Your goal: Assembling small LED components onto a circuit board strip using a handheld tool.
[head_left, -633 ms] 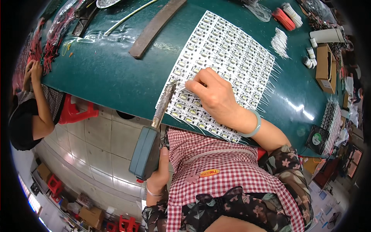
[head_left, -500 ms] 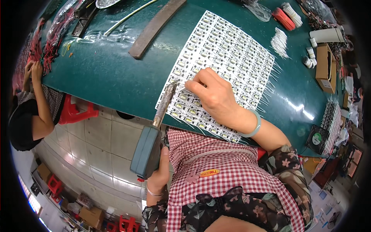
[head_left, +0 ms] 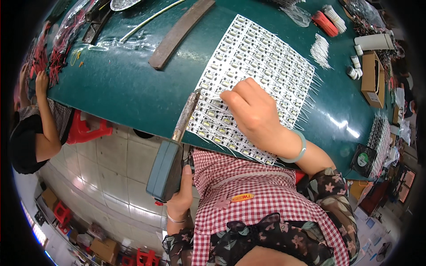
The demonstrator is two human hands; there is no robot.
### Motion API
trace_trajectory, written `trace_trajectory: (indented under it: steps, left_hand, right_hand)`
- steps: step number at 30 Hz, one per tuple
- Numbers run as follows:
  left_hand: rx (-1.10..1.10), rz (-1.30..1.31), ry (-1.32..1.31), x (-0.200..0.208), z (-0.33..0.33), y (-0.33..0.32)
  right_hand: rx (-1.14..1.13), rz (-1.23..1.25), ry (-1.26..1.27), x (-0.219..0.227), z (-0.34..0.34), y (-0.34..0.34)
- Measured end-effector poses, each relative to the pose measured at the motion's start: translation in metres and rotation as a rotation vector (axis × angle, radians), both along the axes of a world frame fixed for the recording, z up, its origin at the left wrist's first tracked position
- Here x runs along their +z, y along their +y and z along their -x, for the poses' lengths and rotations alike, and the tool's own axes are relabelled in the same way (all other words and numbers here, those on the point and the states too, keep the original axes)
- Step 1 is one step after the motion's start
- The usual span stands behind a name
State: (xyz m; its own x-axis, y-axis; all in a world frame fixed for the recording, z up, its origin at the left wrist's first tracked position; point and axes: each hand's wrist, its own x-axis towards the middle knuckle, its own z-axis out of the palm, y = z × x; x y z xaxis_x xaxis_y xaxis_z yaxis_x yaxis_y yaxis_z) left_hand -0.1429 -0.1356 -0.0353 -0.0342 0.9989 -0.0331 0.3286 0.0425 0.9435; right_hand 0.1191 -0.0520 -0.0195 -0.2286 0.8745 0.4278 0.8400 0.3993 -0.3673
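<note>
My left hand (head_left: 182,196) is wrapped round the handle of a blue-grey soldering gun (head_left: 165,170). Its long metal barrel points up and away, and the tip is at the left edge of a white panel of small circuit boards (head_left: 227,53). The panel lies on the green tabletop, with rows of small components and many thin white wires across its near and right parts. Over the panel, my right hand (head_left: 258,113) has thumb and fingers pinched on what looks like a thin white wire, just right of the tip. The fingertips partly hide it.
Beyond the panel lies a brown flat bar (head_left: 179,35) beside a pale rod (head_left: 151,21). White wire pieces (head_left: 320,51), a red wire bundle (head_left: 325,24) and a cardboard box (head_left: 373,80) are on the right. At far left another person's hand (head_left: 41,82) is among red wires.
The soldering gun has shifted slightly left and its tip is farther from my right fingers. My right hand has moved a little right, still pinched. The panel's near left corner has shifted right.
</note>
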Motion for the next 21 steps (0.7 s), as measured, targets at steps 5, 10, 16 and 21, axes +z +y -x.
trace_trajectory:
  steps: [5,10,16,21]
  left_hand:
    - [-0.042,-0.01,-0.001,0.002,0.0,0.004]
    - [-0.113,-0.06,0.089,0.0,0.002,0.006]
    - [-0.109,0.006,0.049,0.0,-0.001,0.008]
    - [-0.093,0.037,0.067,0.004,-0.004,0.012]
  right_hand:
    - [-0.01,-0.03,0.031,-0.013,0.006,0.004]
    - [-0.01,-0.042,0.049,-0.017,0.007,0.003]
    - [-0.009,-0.041,0.039,-0.019,0.007,0.004]
    - [-0.005,-0.068,0.074,-0.021,0.007,0.006]
